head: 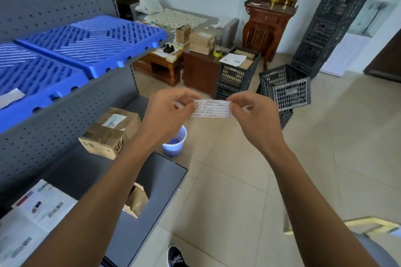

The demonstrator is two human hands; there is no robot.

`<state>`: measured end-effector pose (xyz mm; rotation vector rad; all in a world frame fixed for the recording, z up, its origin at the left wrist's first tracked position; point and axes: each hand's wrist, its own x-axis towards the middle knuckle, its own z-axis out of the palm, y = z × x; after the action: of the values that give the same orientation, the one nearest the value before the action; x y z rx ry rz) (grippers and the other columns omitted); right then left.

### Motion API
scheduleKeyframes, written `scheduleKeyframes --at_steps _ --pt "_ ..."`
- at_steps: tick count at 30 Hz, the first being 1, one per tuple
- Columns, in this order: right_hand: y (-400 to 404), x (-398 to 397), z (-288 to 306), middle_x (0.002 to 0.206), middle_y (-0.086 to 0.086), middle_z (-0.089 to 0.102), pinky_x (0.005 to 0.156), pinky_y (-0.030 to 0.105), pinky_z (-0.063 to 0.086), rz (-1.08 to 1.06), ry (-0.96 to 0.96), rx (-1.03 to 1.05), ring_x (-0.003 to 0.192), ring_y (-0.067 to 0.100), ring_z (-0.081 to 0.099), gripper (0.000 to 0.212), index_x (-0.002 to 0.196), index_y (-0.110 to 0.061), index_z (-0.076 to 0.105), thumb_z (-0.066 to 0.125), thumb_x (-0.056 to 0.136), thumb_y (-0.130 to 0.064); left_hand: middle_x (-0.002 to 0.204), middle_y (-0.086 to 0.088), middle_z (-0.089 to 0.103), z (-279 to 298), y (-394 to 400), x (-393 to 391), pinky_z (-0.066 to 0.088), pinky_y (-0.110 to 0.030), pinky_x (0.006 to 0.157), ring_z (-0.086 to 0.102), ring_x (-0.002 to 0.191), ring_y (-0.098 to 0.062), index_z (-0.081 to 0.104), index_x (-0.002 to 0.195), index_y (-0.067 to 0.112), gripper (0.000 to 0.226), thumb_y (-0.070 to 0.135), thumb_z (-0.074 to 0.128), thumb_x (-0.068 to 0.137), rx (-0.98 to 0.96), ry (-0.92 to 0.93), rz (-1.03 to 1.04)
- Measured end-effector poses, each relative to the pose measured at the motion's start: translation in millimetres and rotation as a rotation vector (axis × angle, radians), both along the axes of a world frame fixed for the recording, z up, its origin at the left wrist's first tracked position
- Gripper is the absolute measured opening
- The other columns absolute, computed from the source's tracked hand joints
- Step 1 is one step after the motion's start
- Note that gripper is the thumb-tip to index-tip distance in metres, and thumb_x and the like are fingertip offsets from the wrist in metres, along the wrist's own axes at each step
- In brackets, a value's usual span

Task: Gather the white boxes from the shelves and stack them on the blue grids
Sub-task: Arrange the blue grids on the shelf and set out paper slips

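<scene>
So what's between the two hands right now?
In the head view, a small printed white label spans the gap; the left hand pinches its left end and the right hand its right end.

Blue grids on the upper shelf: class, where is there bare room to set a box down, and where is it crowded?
The far blue grid shows bare across its top. The near blue grid is bare except for a white sheet at its left edge. The shelf below is more crowded, with a taped cardboard box. Both hands pinch a paper label.
</scene>
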<state>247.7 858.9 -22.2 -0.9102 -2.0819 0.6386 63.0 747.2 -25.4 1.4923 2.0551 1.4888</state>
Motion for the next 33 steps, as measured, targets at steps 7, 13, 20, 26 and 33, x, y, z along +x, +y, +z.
scheduleKeyframes --at_steps 7,13,20,26,33 --pt "64 -83 10 0.089 -0.017 0.073 0.079 0.01 0.047 0.087 0.037 0.017 0.085 0.0 0.064 0.013 0.095 -0.02 0.078 0.068 0.091 -0.012 0.084 0.011 0.075 15 48 -71 0.056 -0.037 0.08 0.068 0.08 -0.008 0.078 0.096 0.03 0.016 0.016 0.073 0.092 0.002 -0.046 0.048" --pt "99 -143 18 0.086 -0.02 0.071 0.078 0.02 0.053 0.199 0.088 0.002 0.082 0.002 0.066 0.014 0.093 -0.019 0.077 0.068 0.091 -0.01 0.084 0.012 0.075 30 65 -110 0.051 -0.026 0.078 0.064 0.08 0.001 0.078 0.095 0.027 0.014 0.015 0.072 0.092 0.01 -0.021 0.147" --pt "143 -222 36 0.088 -0.016 0.074 0.08 0.026 0.056 0.383 0.147 0.013 0.085 0.004 0.069 0.018 0.096 -0.02 0.078 0.066 0.089 -0.007 0.091 0.009 0.076 46 84 -161 0.045 -0.01 0.078 0.068 0.088 -0.004 0.077 0.1 0.022 0.013 0.014 0.068 0.096 0.037 0.128 0.313" --pt "177 -290 43 0.086 -0.017 0.072 0.078 0.017 0.049 0.596 0.152 0.035 0.086 0.0 0.068 0.017 0.096 -0.015 0.077 0.066 0.088 -0.006 0.085 0.013 0.074 57 96 -194 0.054 -0.021 0.08 0.067 0.08 -0.002 0.077 0.102 0.02 0.012 0.014 0.069 0.094 -0.007 0.195 0.558" --pt "184 -347 57 0.087 -0.014 0.073 0.078 0.007 0.046 0.866 0.063 0.057 0.086 -0.004 0.067 0.018 0.1 -0.013 0.078 0.065 0.088 -0.006 0.077 0.017 0.07 69 83 -203 0.044 -0.009 0.077 0.062 0.072 0.006 0.076 0.102 0.024 0.015 0.015 0.071 0.092 -0.083 0.225 0.804"
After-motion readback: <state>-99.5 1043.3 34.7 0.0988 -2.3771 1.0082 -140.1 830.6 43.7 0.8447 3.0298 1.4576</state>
